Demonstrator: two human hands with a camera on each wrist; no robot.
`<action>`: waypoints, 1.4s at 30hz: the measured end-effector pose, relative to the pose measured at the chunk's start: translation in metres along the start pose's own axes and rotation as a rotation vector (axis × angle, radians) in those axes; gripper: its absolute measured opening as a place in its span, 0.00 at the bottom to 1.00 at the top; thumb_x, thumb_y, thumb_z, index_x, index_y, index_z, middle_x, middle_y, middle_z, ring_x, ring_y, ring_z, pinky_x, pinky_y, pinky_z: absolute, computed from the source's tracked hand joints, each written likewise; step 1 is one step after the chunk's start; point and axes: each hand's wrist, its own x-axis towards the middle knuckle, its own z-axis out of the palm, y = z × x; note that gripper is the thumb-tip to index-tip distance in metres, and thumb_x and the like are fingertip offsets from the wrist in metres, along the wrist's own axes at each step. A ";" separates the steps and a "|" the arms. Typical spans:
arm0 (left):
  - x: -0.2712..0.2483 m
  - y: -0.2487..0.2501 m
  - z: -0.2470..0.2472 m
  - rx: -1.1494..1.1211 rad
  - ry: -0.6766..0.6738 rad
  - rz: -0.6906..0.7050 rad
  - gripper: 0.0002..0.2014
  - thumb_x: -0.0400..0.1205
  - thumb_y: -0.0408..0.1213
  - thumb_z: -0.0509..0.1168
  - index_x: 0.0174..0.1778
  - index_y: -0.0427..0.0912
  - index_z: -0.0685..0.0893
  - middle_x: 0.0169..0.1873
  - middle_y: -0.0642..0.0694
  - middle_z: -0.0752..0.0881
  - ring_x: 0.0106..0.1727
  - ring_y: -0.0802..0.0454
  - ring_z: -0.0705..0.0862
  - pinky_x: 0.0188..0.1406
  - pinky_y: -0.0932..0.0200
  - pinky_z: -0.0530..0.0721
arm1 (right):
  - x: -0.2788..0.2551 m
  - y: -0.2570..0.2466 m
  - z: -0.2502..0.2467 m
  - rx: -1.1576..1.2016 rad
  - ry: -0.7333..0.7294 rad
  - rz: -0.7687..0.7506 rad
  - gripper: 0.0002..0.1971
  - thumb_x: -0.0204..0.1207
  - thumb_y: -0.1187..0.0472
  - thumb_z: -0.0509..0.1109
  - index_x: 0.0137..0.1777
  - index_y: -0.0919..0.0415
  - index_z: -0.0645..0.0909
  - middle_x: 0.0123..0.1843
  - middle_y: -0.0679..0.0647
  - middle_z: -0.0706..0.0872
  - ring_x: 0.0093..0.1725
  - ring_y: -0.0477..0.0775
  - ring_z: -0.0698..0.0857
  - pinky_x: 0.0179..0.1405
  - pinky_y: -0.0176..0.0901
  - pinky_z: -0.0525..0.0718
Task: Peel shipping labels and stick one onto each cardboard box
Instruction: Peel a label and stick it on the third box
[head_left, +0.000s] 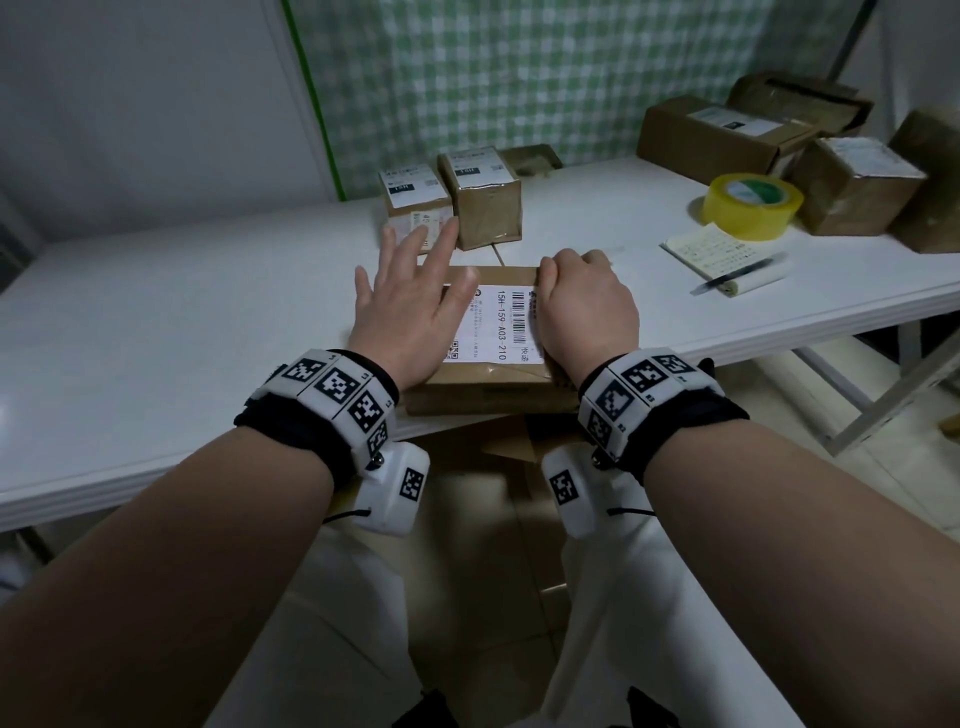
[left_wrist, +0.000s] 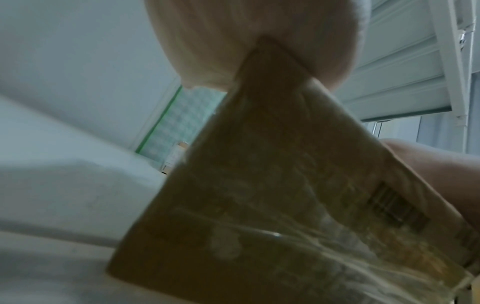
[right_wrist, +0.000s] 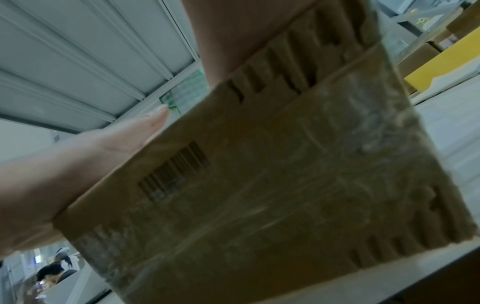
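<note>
Head view shows a flat box (head_left: 488, 374) at the near edge of the white table (head_left: 156, 322), squarely between the two wrists. A label (head_left: 491, 322) lies on its top, long axis running away from the person, barcode edge on the right. The left hand (head_left: 410, 306) lies flat, fingers straight and spread, palm on the label's left half with the fingertips reaching past the box's far edge. The right hand (head_left: 584, 301) has its fingers curled down over the box's far right corner, clamped on the box beside the barcode edge. The bare middle of the label sits between both hands, so either could smooth it; the left seems better placed to sweep right. Two labelled boxes (head_left: 452, 200) stand just beyond.
</note>
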 end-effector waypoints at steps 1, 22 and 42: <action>0.000 -0.001 0.000 -0.027 -0.005 0.002 0.29 0.84 0.60 0.37 0.82 0.59 0.43 0.84 0.49 0.47 0.83 0.49 0.36 0.79 0.37 0.39 | -0.001 -0.001 -0.001 0.006 0.004 0.008 0.18 0.86 0.54 0.48 0.57 0.62 0.78 0.57 0.61 0.80 0.49 0.65 0.81 0.39 0.46 0.66; -0.002 0.064 0.021 0.186 -0.009 0.304 0.33 0.82 0.60 0.29 0.83 0.50 0.44 0.84 0.53 0.52 0.84 0.54 0.42 0.80 0.41 0.32 | -0.020 0.016 0.002 -0.148 0.019 -0.215 0.14 0.76 0.61 0.66 0.62 0.60 0.76 0.59 0.55 0.79 0.63 0.56 0.73 0.37 0.42 0.70; -0.006 -0.003 -0.011 0.150 -0.062 0.196 0.48 0.70 0.74 0.44 0.83 0.52 0.44 0.84 0.49 0.47 0.83 0.46 0.35 0.80 0.39 0.46 | -0.012 0.009 0.008 -0.089 0.051 -0.070 0.18 0.84 0.54 0.45 0.57 0.59 0.76 0.58 0.57 0.79 0.50 0.60 0.79 0.33 0.48 0.64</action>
